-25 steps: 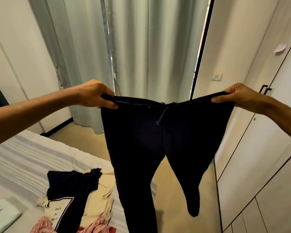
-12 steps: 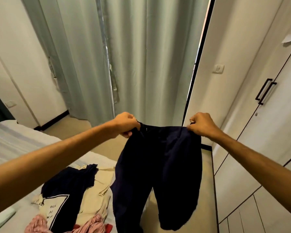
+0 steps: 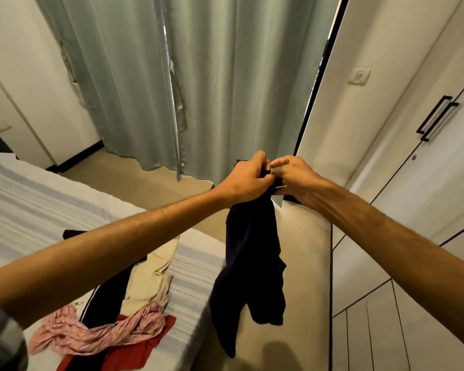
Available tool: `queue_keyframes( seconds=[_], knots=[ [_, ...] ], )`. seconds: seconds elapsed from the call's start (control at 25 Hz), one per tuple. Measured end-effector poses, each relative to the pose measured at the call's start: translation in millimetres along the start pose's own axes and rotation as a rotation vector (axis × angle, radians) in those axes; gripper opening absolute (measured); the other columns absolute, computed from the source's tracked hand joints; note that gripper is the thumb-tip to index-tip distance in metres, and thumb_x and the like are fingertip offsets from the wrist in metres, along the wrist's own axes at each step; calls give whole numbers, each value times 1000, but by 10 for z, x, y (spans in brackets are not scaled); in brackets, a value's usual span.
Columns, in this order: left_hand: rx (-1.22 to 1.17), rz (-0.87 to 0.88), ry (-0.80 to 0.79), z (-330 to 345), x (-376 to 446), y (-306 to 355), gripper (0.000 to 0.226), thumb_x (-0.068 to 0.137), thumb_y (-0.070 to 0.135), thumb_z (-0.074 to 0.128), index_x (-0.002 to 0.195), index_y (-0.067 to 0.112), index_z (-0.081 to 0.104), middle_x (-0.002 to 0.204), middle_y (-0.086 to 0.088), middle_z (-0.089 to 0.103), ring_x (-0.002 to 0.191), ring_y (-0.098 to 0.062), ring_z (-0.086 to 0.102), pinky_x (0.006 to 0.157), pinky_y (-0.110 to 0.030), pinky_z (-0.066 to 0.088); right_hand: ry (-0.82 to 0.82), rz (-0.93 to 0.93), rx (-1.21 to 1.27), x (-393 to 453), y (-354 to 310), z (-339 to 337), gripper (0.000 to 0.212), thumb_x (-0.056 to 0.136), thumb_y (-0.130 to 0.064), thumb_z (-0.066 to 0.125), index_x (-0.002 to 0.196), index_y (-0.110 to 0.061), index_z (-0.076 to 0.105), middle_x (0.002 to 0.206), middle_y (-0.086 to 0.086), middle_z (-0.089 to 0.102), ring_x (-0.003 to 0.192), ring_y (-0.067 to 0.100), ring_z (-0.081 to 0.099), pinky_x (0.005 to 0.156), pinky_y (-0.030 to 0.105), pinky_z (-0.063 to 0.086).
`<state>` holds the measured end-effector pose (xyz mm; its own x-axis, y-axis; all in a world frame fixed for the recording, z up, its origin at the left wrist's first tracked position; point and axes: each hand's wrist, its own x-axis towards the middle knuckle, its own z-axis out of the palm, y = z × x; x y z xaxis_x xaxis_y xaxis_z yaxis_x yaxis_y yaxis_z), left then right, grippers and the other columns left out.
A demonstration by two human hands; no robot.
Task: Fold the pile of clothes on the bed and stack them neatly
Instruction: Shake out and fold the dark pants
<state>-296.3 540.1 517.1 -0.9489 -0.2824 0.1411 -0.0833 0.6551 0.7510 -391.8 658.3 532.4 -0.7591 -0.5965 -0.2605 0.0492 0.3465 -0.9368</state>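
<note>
Dark navy pants (image 3: 252, 263) hang in the air off the side of the bed (image 3: 196, 266), doubled over so the two legs dangle together above the beige floor (image 3: 303, 263). Both hands meet at the waistband: the left hand (image 3: 248, 180) is closed around the top of the fabric, and the right hand (image 3: 296, 178) is pinching it right next to it, knuckles touching, with a small white tag poking out between them. So one garment is held, by two hands, arms stretched straight out.

On the bed, near its foot-end corner, sits the rest of the pile. I count four pieces that I can tell apart: one cream top (image 3: 150, 279), one dark shirt with a white print (image 3: 102, 301) running under the left forearm, one pink striped piece (image 3: 105, 330) twisted like a rope across the front, and one red piece (image 3: 134, 354) underneath it at the near edge. They overlap, so there could be more hidden.

Behind it all there are two pale green curtains (image 3: 225, 89), and on the right a white wardrobe (image 3: 418, 210) with a pair of black handles (image 3: 437, 117).
</note>
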Motion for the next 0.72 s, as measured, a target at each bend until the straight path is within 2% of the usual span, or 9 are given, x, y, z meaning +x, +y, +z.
queue_keyframes(
  seconds=[0.12, 0.2, 0.28, 0.32, 0.36, 0.44, 0.52, 0.6, 0.72],
  knots=[
    [51, 77, 7, 26, -10, -60, 22, 100, 24, 65, 111, 12, 51, 90, 2, 65, 80, -12, 61, 67, -13, 47, -189, 165, 148, 76, -33, -45, 38, 99, -42, 60, 86, -7, 68, 80, 9, 68, 72, 21, 67, 71, 35, 58],
    [-45, 85, -65, 39, -32, -163, 28, 97, 14, 68, 121, 8, 54, 104, -2, 74, 93, -11, 70, 86, -21, 56, -250, 158, 122, 109, -32, -99, 31, 98, -31, 62, 79, -8, 69, 76, 7, 66, 67, 19, 65, 71, 31, 57],
    [-192, 139, -123, 13, -63, -262, 27, 96, -1, 63, 118, 1, 46, 109, -6, 76, 102, -13, 73, 97, -28, 57, -271, 131, 121, 150, -4, -179, 27, 96, -12, 60, 75, -5, 76, 80, 11, 67, 75, 22, 65, 81, 32, 57],
    [-248, 184, -124, -15, -64, -318, 26, 96, -6, 59, 113, -2, 40, 107, -9, 77, 103, -18, 75, 99, -34, 58, -286, 127, 116, 181, 22, -222, 23, 95, -8, 60, 83, -1, 78, 85, 14, 68, 83, 25, 66, 83, 34, 58],
    [-275, 227, -111, -42, -64, -357, 25, 96, -8, 58, 109, -2, 38, 103, -11, 77, 102, -23, 76, 98, -38, 59, -322, 118, 116, 197, 39, -261, 21, 93, -7, 60, 99, 5, 77, 95, 18, 70, 92, 29, 68, 84, 37, 60],
    [-274, 259, -68, -93, -43, -385, 31, 94, -6, 64, 103, 5, 37, 97, -12, 77, 92, -26, 78, 89, -43, 62, -423, 107, 106, 219, 35, -296, 40, 88, -5, 61, 123, 14, 65, 112, 23, 66, 104, 33, 67, 88, 39, 61],
    [-287, 248, -34, -126, -3, -345, 40, 91, -2, 73, 99, 12, 37, 93, -14, 76, 80, -28, 78, 77, -44, 65, -506, 58, 52, 220, 6, -251, 41, 84, 2, 62, 124, 16, 62, 115, 26, 67, 108, 33, 68, 92, 37, 60],
    [-292, 225, -10, -195, 58, -288, 40, 89, 3, 78, 98, 11, 40, 95, -15, 73, 70, -26, 76, 65, -36, 63, -494, 13, 2, 220, -12, -187, 39, 85, 12, 64, 124, 14, 65, 120, 25, 71, 115, 33, 70, 98, 36, 58],
    [-126, 291, -16, -488, 153, -249, 42, 84, 26, 85, 107, 12, 53, 105, -3, 67, 75, -9, 70, 67, -30, 57, -445, -70, -107, 274, -60, -219, 34, 89, 12, 67, 122, 6, 71, 117, 20, 75, 115, 35, 71, 98, 37, 59]
  ],
)
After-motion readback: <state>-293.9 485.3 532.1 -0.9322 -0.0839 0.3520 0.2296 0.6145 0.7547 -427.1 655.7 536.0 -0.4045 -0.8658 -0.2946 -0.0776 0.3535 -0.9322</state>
